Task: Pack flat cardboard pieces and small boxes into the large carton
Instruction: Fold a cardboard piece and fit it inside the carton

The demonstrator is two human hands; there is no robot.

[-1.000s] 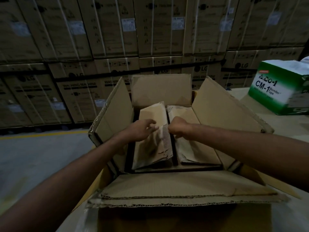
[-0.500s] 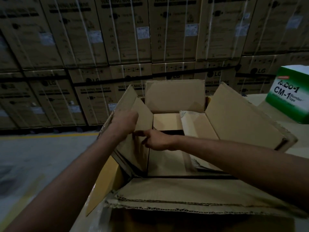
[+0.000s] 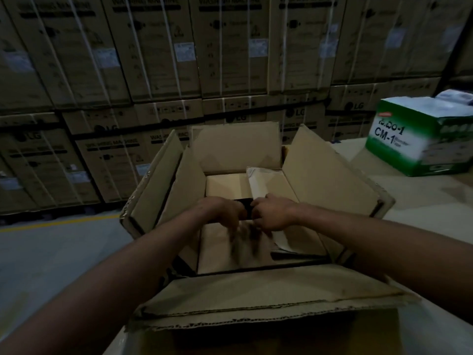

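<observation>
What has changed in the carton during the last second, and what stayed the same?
The left hand moved from the left wall of the large carton back to the middle, beside the right hand; both now reach down onto a flat cardboard piece, grip blurred. The piece leaning at that wall, the open flaps and the green box stayed.

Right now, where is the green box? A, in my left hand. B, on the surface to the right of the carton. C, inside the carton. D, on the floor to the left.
B: the green box stands on the pale surface to the right of the carton, outside it and apart from its flap.
</observation>
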